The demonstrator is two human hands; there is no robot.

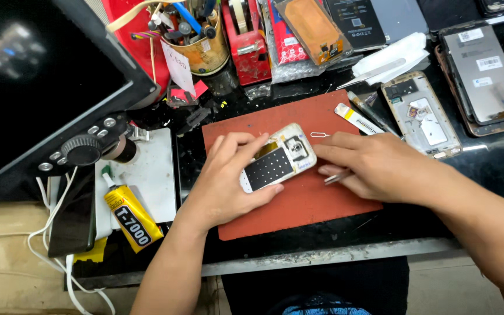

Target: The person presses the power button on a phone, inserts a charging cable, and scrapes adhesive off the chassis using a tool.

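Red mat (298,204): opened phone (278,164) in L hand (228,181) grip, long axis lower-left→upper-right; R hand (374,166) pinching tool (336,177)

A black tabletop (497,160) is carrying a red work mat (298,204) at its middle, a yellow glue tube (129,217) and white plate (150,175) lying at the left, an opened phone frame (421,114) resting at the right, and a red tape dispenser (246,44) standing behind.

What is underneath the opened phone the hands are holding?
A red work mat on the black bench lies under the opened phone. The left hand covers the mat directly below.
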